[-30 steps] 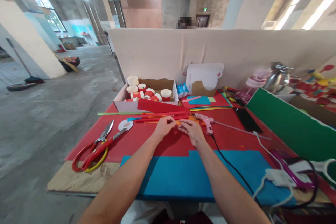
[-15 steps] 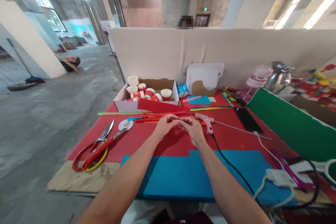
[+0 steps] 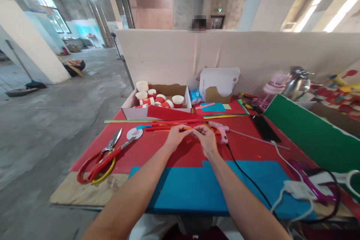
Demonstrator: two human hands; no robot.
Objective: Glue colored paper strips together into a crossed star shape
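Over the red table covering (image 3: 180, 153), my left hand (image 3: 176, 137) and my right hand (image 3: 206, 138) meet with fingertips pinched together. Between them is a small orange piece (image 3: 188, 128), mostly hidden by the fingers. Red and orange paper strips (image 3: 157, 129) lie just behind and left of my hands. A pink glue gun (image 3: 222, 131) rests right of my right hand, its black cord running toward the front. A white disc (image 3: 135, 133) lies to the left, beside the tip of a red-handled tool (image 3: 112, 157).
Large scissors (image 3: 112, 140) lie at the left. Behind are a box (image 3: 157, 114) of red-and-white paper cups and stacked coloured paper (image 3: 213, 107). To the right are a black phone (image 3: 266, 128), a green panel (image 3: 309, 131) and white cables (image 3: 298, 190). A person's head shows beyond the partition.
My fingers have shifted slightly, and more of the orange piece shows between them. The objects on the table have stayed in place.
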